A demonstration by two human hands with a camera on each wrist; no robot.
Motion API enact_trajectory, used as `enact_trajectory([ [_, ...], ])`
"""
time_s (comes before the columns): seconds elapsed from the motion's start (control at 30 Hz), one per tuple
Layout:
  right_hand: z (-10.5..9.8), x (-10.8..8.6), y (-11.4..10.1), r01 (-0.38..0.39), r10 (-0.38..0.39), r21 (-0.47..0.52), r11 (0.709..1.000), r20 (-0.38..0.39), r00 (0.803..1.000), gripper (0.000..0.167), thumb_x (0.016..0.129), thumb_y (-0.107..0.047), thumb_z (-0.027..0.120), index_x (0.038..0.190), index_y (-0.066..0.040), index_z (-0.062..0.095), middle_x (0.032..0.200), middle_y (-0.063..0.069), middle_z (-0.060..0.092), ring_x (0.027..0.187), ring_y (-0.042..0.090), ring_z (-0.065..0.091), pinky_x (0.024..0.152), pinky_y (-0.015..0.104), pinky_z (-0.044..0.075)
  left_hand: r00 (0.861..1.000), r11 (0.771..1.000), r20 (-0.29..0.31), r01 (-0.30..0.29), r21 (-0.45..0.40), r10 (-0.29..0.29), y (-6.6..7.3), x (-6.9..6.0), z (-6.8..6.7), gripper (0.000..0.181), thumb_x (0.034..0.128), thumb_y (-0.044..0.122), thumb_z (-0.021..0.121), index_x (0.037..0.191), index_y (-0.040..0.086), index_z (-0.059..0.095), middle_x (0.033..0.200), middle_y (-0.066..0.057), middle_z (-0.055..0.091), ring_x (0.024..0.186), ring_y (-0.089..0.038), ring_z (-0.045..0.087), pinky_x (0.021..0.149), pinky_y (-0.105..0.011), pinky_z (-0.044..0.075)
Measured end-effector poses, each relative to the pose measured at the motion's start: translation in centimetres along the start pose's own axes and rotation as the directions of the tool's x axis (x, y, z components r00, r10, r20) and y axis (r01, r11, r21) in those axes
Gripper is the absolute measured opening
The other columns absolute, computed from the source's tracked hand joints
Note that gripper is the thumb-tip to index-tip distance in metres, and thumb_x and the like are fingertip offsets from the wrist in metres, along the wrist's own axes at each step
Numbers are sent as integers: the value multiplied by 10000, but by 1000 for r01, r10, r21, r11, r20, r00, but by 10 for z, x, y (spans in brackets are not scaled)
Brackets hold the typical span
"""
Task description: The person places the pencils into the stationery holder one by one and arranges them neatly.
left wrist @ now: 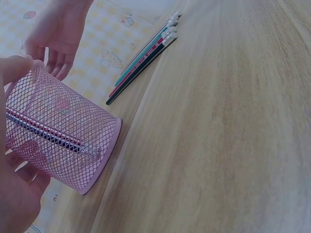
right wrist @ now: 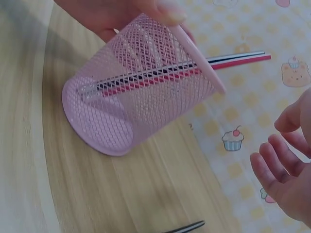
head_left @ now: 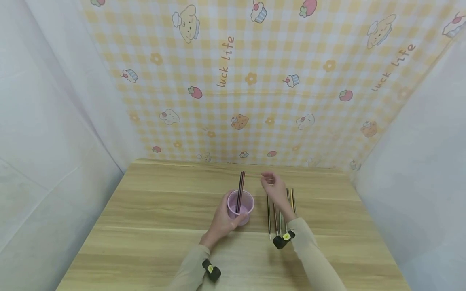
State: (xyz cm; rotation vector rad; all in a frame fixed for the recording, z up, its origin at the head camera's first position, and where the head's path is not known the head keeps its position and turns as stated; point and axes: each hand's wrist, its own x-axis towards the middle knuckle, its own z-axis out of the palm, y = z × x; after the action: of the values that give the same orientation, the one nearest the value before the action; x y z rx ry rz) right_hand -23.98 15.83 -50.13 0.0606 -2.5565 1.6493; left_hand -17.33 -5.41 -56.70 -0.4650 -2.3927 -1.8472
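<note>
A pink mesh cup (head_left: 244,220) (left wrist: 68,126) stands on the table, gripped around its side by my left hand (head_left: 222,221) (left wrist: 17,196). Dark and red pencils (head_left: 241,186) (right wrist: 243,58) lean inside it, their eraser ends down near the base. To the right of the cup, my right hand (head_left: 275,190) (right wrist: 286,167) is raised with fingers loosely bent and nothing in them. Under and beside that hand and forearm, several pencils (head_left: 269,220) (left wrist: 142,64) lie on the table roughly side by side, partly hidden by the arm in the head view.
The wooden table (head_left: 145,218) ends at the back against a yellow checked cloth (head_left: 204,109) with cartoon prints. White cloth walls (head_left: 47,121) stand at both sides. Each wrist carries a small black device (head_left: 212,271).
</note>
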Motion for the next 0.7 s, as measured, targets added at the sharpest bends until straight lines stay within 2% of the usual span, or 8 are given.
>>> enact_trajectory([
  [0.23, -11, 1, 19, -65, 66, 22, 998, -58, 996, 290, 993, -160, 588, 1265, -63, 607, 1212, 147, 629, 1112, 302, 621, 846, 285, 582, 1000, 1000, -16, -22, -20, 22, -3, 1, 1, 897, 807, 228, 842, 1533, 52, 346, 1441, -140, 531, 1311, -337, 534, 1123, -572, 434],
  [0.37, -16, 2, 30, -83, 84, 14, 996, -104, 991, 287, 981, -145, 587, 1254, -60, 616, 1217, 154, 629, 1116, 314, 618, 872, 318, 567, 999, 999, -28, -18, -29, 18, -2, 1, 2, 881, 810, 162, 838, 1536, 60, 350, 1441, -182, 525, 1315, -378, 527, 1126, -600, 422],
  [0.43, -20, 2, 34, -97, 99, 18, 995, -119, 988, 297, 975, -140, 588, 1259, -53, 611, 1233, 163, 625, 1137, 329, 608, 929, 387, 555, 999, 999, -31, -23, -27, 22, 3, 0, 1, 867, 812, 153, 832, 1527, 37, 356, 1430, -197, 527, 1306, -391, 530, 1119, -610, 424],
  [0.5, -23, 2, 39, -102, 104, 23, 995, -138, 985, 301, 979, -124, 578, 1267, -39, 600, 1240, 180, 618, 1143, 335, 599, 953, 404, 534, 1000, 999, -22, -13, -37, 12, 15, -2, -1, 861, 815, 123, 822, 1525, 13, 348, 1436, -233, 514, 1310, -425, 518, 1124, -621, 414],
  [0.6, -28, 2, 45, -114, 115, 18, 993, -163, 980, 308, 978, -112, 568, 1272, -23, 592, 1240, 191, 614, 1139, 332, 592, 948, 376, 509, 1000, 999, -15, -13, -40, 12, 33, -5, -6, 845, 813, 117, 818, 1511, -8, 357, 1425, -266, 512, 1300, -456, 517, 1117, -632, 415],
  [0.7, -35, 2, 50, -125, 125, 15, 992, -185, 975, 311, 982, -105, 562, 1275, -6, 592, 1233, 200, 615, 1123, 324, 592, 911, 313, 493, 1000, 999, -13, -10, -46, 9, 43, -7, -8, 839, 811, 85, 812, 1507, -21, 356, 1420, -302, 503, 1297, -492, 506, 1115, -651, 406],
])
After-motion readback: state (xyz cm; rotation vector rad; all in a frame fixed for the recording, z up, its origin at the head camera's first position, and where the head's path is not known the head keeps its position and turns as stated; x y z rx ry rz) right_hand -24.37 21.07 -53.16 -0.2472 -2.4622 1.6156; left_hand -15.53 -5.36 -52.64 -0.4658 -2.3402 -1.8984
